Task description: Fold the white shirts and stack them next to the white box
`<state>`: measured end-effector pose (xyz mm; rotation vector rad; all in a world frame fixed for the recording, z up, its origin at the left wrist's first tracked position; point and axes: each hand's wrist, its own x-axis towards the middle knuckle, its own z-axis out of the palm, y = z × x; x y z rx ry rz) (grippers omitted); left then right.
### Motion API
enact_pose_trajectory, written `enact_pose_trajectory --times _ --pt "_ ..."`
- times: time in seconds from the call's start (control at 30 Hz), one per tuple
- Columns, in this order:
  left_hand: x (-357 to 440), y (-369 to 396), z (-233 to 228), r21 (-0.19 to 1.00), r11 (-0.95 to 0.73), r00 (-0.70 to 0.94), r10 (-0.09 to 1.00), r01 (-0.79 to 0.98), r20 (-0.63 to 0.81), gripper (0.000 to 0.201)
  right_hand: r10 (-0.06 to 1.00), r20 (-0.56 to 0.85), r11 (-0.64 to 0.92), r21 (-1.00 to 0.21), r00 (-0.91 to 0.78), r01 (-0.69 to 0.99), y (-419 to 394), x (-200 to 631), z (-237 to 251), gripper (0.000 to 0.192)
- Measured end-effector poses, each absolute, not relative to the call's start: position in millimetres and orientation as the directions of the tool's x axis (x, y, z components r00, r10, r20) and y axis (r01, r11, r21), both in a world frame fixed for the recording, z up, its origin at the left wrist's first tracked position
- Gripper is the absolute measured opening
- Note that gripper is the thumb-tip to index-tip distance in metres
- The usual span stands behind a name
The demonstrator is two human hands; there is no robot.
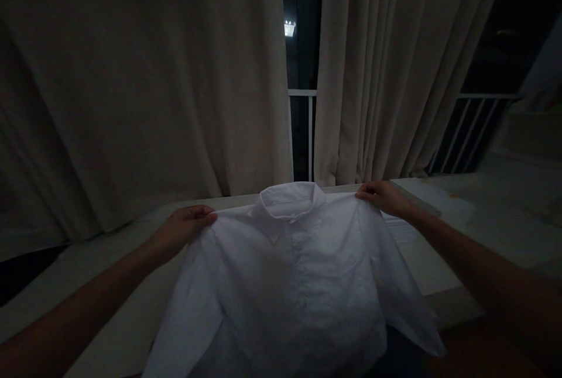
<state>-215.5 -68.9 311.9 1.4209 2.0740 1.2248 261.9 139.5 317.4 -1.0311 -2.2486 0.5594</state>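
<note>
A white collared shirt (298, 272) hangs spread out in front of me, its buttoned front facing me and its sleeves drooping to either side. My left hand (195, 220) pinches the shoulder at the left of the view. On the opposite side, my right hand (381, 196) grips the other shoulder between thumb and fingers. The cloth is drawn fairly taut between both hands, with the collar (292, 202) standing up in the middle. The lower end of the shirt runs out of the bottom of the view.
Behind the shirt is a pale, low surface (153, 220) along the window. White folded cloth (401, 229) and a flat, clear-looking packet (417, 196) lie on it at the right. Long beige curtains (175, 85) hang behind, with a white railing (302, 93) showing through the gap.
</note>
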Motion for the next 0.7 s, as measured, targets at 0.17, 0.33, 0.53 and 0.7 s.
enact_pose_trajectory --times 0.17,0.33,0.53,0.7 --pt "-251 22 191 0.616 0.261 -0.418 0.900 0.743 0.122 0.034 0.797 0.280 0.604 -0.370 -0.536 0.706 213 215 207 0.024" --pt "-268 80 90 0.529 0.373 -0.447 0.894 0.763 0.014 0.026 0.865 0.085 0.501 -0.130 -0.494 0.855 245 175 110 0.022" --pt "-266 97 17 0.461 0.472 -0.497 0.864 0.751 -0.075 0.029 0.898 -0.018 0.439 -0.058 -0.440 0.897 252 147 39 0.026" --pt "-258 124 11 0.456 0.474 -0.494 0.865 0.753 -0.085 0.030 0.904 0.018 0.428 -0.094 -0.428 0.899 258 125 28 0.035"
